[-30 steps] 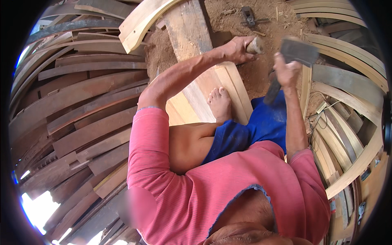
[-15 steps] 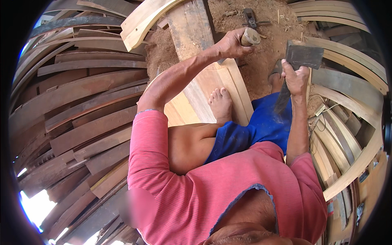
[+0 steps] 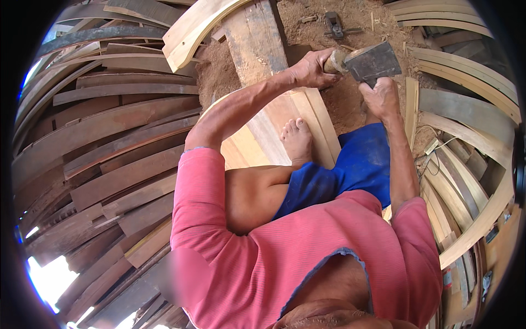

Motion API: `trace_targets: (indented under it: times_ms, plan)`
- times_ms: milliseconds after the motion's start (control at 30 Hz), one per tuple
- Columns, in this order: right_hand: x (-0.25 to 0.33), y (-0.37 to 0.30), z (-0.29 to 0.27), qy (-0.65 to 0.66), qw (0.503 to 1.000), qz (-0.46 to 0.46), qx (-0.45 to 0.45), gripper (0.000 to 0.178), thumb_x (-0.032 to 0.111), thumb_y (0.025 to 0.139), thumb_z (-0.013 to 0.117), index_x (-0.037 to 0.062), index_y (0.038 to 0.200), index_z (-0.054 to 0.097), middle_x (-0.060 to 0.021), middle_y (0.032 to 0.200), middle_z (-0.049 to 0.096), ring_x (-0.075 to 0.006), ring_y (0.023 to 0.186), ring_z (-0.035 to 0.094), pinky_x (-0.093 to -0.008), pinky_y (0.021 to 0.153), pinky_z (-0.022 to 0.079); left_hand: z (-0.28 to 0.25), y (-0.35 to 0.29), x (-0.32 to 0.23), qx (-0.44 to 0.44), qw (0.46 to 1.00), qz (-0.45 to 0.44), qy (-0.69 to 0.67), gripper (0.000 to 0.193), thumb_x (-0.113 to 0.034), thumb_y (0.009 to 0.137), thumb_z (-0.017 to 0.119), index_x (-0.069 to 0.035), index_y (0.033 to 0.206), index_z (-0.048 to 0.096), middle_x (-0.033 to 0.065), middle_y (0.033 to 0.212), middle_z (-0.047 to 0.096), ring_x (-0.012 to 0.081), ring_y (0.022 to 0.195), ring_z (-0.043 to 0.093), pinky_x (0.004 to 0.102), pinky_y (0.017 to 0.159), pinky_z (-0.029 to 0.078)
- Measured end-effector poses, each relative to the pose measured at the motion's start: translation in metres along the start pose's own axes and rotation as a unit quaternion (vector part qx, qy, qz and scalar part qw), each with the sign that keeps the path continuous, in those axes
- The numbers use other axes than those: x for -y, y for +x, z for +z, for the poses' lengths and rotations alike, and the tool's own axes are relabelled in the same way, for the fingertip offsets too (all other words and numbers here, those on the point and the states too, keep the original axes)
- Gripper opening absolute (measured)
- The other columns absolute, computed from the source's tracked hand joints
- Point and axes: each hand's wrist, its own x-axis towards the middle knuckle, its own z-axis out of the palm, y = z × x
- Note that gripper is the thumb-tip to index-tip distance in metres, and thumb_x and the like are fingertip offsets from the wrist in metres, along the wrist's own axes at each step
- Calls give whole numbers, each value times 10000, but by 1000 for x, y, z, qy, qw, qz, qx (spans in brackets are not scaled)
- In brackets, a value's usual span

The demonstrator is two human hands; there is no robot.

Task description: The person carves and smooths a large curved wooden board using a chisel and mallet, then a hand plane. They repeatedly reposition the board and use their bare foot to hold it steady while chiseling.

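Observation:
My left hand [image 3: 313, 70] is closed round the round wooden handle of a chisel [image 3: 335, 61]; its blade is hidden beneath the hand. In my right hand [image 3: 382, 98] is a mallet with a dark, blocky head [image 3: 373, 61]. The mallet head meets the butt end of the chisel handle in this view, apparently touching it. Below my left hand lies a pale wooden board [image 3: 320, 123], with my bare foot [image 3: 296, 140] resting on it. The far end of the board sits by a thick, worn timber [image 3: 255, 44].
A curved pale wooden piece [image 3: 192, 33] lies across the timber's far end. Sawdust [image 3: 342, 101] covers the ground, where a hand plane [image 3: 334, 24] rests. Dark planks [image 3: 126, 120] are stacked on the left, curved pale pieces [image 3: 466, 68] on the right. A cable [image 3: 424, 159] lies at right.
My right hand has swung the mallet leftward and away from me, bringing its head to the chisel handle. My left hand keeps its grip, shifted slightly, with the handle tipped lower.

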Motion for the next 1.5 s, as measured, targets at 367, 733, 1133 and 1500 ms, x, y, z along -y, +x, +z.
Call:
trace_targets:
  times_ms: [367, 733, 1133, 1500]
  plan:
    - [-23, -2, 3, 93, 993, -14, -68, 220, 162, 873, 755, -28, 983, 738, -28, 741, 710, -218, 653, 675, -378, 652, 558, 5, 3, 10, 43, 998, -10, 53, 484, -226, 873, 862, -92, 1279, 635, 92, 1151, 733, 201, 1088, 694, 368, 959, 553]
    - [-40, -15, -3, 112, 985, 127, 35, 300, 230, 889, 745, -2, 715, 671, -87, 743, 710, -93, 573, 625, -321, 532, 485, 10, 13, 29, 47, 995, -44, 72, 457, -260, 827, 854, -104, 1202, 644, 135, 1068, 736, 239, 982, 702, 396, 879, 556]
    - [-37, -17, -41, 333, 920, 165, -125, 94, 104, 953, 721, 25, 958, 670, 0, 743, 621, -81, 579, 557, -258, 529, 466, 11, 11, 2, 35, 996, -52, 68, 471, -298, 892, 843, -104, 1265, 630, 93, 1159, 716, 205, 1090, 672, 380, 966, 537]
    - [-42, -30, 28, 116, 989, -8, -88, 225, 202, 934, 721, -7, 1015, 722, -30, 805, 693, -147, 649, 616, -343, 613, 507, 20, -1, 11, 83, 995, 3, 58, 424, -209, 888, 840, -111, 1249, 642, 84, 1069, 744, 179, 1006, 699, 374, 900, 560]
